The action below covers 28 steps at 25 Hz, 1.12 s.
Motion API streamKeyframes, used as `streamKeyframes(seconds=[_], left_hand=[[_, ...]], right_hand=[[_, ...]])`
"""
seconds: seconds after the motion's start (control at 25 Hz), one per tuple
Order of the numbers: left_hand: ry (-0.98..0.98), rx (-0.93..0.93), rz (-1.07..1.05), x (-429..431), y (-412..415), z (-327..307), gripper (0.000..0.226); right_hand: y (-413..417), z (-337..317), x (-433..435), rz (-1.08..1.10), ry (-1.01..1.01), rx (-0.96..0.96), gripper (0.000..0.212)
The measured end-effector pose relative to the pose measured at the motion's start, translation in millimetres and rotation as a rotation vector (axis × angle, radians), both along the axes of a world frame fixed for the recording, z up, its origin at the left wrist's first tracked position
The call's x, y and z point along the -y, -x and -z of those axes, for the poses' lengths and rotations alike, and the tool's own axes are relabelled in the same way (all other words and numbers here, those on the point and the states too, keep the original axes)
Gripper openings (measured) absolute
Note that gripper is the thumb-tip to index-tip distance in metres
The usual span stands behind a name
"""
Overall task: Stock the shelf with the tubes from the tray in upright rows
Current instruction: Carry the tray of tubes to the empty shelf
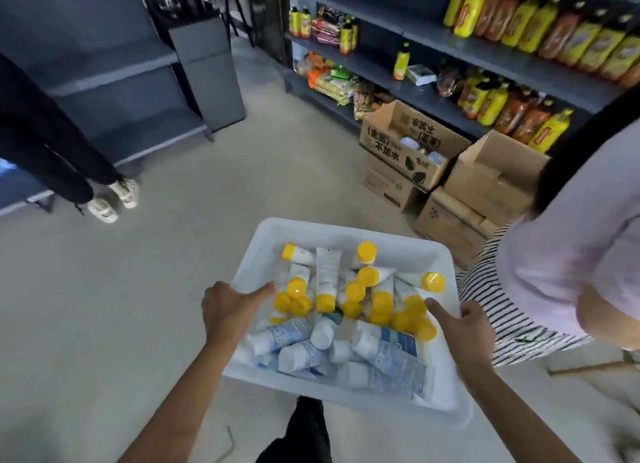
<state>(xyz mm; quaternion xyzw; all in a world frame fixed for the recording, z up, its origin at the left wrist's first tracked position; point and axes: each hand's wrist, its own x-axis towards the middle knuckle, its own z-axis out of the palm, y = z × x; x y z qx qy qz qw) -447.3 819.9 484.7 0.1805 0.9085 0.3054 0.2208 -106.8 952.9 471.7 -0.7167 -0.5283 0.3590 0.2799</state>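
Own leg: a dark trouser leg [308,428] shows below the grip, under the tray's near wall.
Left hand [225,310]: grips the left rim of the white tray [346,225], thumb laid over the edge and pointing inward; the fingers go under the rim, out of sight.
Right hand [467,327]: clamps the right rim the same way, thumb on top, fingers hidden beneath.
Tray: held between the two hands, clear of the floor.
White-capped tubes [391,355]: blue-printed, lying jumbled between the wrists in the near half.
Yellow-capped tubes [327,279]: heaped just beyond the thumbs in the far half, lying crosswise, none upright.
Second person [571,254]: just right of the right hand, in a pale top over a striped garment.
Cardboard boxes [408,140]: open, on the floor beyond the tray, ahead and right.
Shelf [450,92]: behind the boxes, carrying yellow and brown bottles [519,22] and packets.
Bystander [114,199]: far left of the left hand, dark trousers, pale shoes.
Grey shelving [121,81]: behind the bystander.
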Motion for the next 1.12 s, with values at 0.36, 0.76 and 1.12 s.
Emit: streamKeyframes(seconds=[0.36, 0.76, 1.12], left_hand=[[-0.033, 0.054, -0.035, -175, 167, -13, 0.12], [-0.064, 0.088, -0.107, -411, 322, 0, 0.108], [-0.014, 0.048, -0.058, -614, 464, 2, 0.112]], right_hand=[[176, -21, -196, -0.023, 0.007, 0.003, 0.053], [336, -25, -445, -0.045, -0.024, -0.041, 0.052], [479, -26, -647, -0.045, 0.004, 0.014, 0.055]])
